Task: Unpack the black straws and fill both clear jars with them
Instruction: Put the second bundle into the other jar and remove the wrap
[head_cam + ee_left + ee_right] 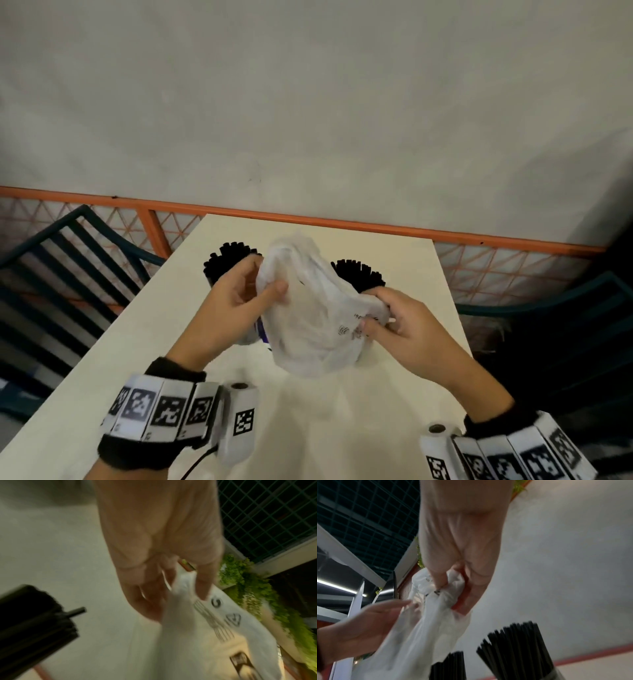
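Both hands hold a crumpled white plastic bag (308,308) above the table. My left hand (236,294) pinches its upper left part between thumb and fingers; the left wrist view shows that bag (197,635) with printed marks. My right hand (390,322) grips the bag's right edge, bunched between its fingers (440,582). Behind the bag stand two bundles of black straws: the left bundle (226,260) and the right bundle (359,274). The right wrist view has straws (518,646) upright in a clear jar (556,674). The bag hides the jars in the head view.
The cream table (144,356) ends at a far edge below an orange rail (308,219) and a grey wall. Dark green chair frames (68,260) stand to the left, and another chair frame (565,301) to the right. A purple-marked item (262,329) peeks from under the bag.
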The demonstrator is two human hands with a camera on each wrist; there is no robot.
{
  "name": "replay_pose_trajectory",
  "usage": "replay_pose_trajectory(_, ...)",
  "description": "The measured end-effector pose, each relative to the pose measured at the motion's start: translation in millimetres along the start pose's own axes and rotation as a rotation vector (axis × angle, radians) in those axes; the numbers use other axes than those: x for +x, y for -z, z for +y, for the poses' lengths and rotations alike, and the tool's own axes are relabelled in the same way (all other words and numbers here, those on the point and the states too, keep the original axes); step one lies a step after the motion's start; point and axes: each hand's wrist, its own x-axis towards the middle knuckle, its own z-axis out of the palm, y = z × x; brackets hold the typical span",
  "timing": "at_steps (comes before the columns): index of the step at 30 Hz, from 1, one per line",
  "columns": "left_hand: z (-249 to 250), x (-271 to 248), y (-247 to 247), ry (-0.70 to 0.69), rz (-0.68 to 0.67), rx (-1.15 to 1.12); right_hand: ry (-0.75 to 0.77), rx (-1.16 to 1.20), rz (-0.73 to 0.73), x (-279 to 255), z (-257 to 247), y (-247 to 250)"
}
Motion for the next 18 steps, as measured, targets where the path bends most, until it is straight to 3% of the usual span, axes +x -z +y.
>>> replay_pose_trajectory(3,-9,-39,15,0.125,-0.276,-0.033,-0.096,0.041,0.168,-11,13,-23)
replay_pose_trajectory(5,-16,-62,17,0.183,-0.302,-0.044,-0.118,-0.017,0.260,-17,16,-41)
replay_pose_trajectory(8,-25,-87,14,0.186,-0.117,-0.001,-0.137,-0.148,0.355,-25,23,-66)
replay_pose_trajectory(10,-37,-99,14,0.150,0.152,0.148,-0.171,-0.205,0.461,-29,32,-74)
replay_pose_trajectory(13,-56,-111,16,0.146,0.535,0.430,-0.316,-0.054,0.568,-31,37,-82)
replay_pose_trajectory(15,-65,-115,15,0.229,0.587,0.399,-0.356,0.104,0.470,-32,31,-90)
replay_pose_trajectory(18,-74,-118,21,0.338,0.522,0.270,-0.389,0.557,0.124,-34,23,-102)
